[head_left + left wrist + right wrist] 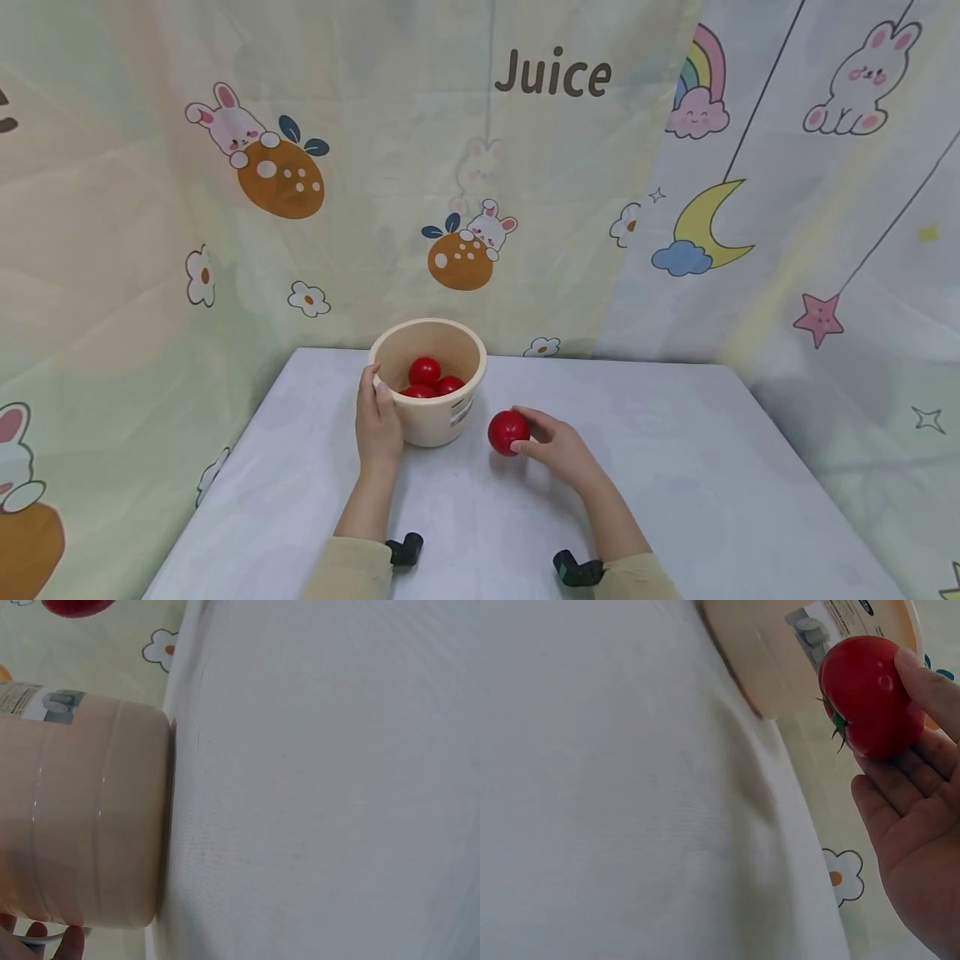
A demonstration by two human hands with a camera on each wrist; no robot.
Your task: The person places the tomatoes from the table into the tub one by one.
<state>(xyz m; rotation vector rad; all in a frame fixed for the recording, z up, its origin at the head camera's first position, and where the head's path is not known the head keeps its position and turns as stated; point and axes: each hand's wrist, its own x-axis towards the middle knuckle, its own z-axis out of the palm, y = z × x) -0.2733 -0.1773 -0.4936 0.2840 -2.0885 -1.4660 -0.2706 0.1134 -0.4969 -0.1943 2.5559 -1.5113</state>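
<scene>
A cream plastic bucket (431, 423) stands upright toward the back of the table, left of the middle. Inside it, red tomatoes (425, 372) show over the rim, three of them visible. My left hand (379, 425) holds the bucket by its left side, fingertips up at the rim. In the left wrist view, fingers (71, 943) touch the bucket beside a thin, curved pale part. To the bucket's right, my right hand (561, 446) grips a red tomato (508, 432) between thumb and fingers, above the table. The right wrist view shows green sepals on this tomato (870, 697).
A white cloth covers the table (675, 467). Printed fabric walls (360, 167) close in the back and both sides. The bucket carries a printed label (829, 626) on its outer side. Black wrist mounts (577, 569) sit by both sleeves.
</scene>
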